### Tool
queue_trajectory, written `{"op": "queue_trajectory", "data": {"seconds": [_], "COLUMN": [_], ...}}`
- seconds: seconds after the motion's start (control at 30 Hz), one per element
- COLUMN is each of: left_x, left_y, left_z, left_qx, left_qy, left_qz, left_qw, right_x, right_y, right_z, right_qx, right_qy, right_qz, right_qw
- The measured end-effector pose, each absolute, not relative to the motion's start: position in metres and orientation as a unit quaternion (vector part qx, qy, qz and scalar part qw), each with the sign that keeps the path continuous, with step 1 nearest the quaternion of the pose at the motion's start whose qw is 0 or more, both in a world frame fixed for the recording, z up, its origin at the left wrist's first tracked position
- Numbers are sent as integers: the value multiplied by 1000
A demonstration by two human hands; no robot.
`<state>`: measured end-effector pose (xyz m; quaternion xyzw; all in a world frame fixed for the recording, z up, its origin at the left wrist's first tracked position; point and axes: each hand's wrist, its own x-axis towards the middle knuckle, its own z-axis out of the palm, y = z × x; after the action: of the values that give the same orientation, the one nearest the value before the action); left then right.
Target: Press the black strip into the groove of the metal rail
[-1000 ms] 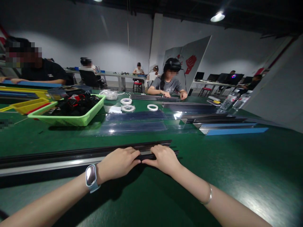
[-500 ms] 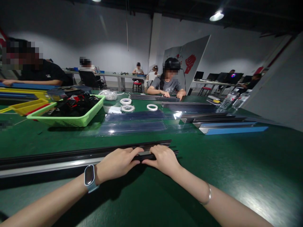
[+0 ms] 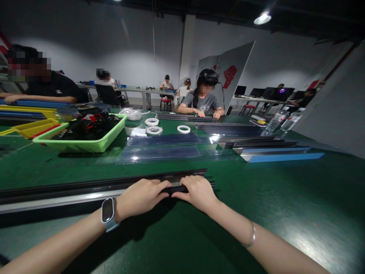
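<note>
A long black channel-shaped profile strip (image 3: 85,186) with a silver-white band lies across the green table from the left edge to the middle. Near its right end my left hand (image 3: 144,195) grips the front edge, thumb below and fingers over the top. Just to the right, my right hand (image 3: 199,192) pinches the same edge, its thumb pointing at the left thumb. Both hands are closed on the strip, close together. The fingertips inside the channel are partly hidden.
A green basket (image 3: 82,146) of black and red parts stands at the left. Tape rolls (image 3: 183,129), clear film strips (image 3: 159,154), more profiles (image 3: 285,157) and water bottles (image 3: 276,120) lie or stand beyond. A co-worker (image 3: 203,99) sits opposite, hands on another profile.
</note>
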<state>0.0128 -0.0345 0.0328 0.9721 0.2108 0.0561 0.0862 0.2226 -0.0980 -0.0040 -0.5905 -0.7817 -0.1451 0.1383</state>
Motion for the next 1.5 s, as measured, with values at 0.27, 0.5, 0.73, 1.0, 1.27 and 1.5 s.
{"op": "queue_trajectory", "data": {"seconds": [0.27,0.5,0.73,1.0,1.27,1.5], "left_x": [13,12,14,2,7,15], "left_y": [-36,-33,-29,-28,-33,-32], "left_z": [32,31,32,50,45,31], "left_qx": [971,971,969,970,969,967], "left_qy": [218,216,212,206,211,216], "left_qz": [54,54,44,-9,17,42], "left_qw": [82,88,120,125,125,128], "right_x": [223,221,220,223,221,219], "right_y": [-97,-99,-98,-102,-100,-100], "right_z": [-3,0,2,18,16,16], "right_qx": [-595,-611,-611,-618,-626,-622], "right_qy": [-781,-774,-774,-768,-774,-776], "right_qz": [-142,-120,-124,-111,-51,-44], "right_qw": [124,114,111,127,83,93]}}
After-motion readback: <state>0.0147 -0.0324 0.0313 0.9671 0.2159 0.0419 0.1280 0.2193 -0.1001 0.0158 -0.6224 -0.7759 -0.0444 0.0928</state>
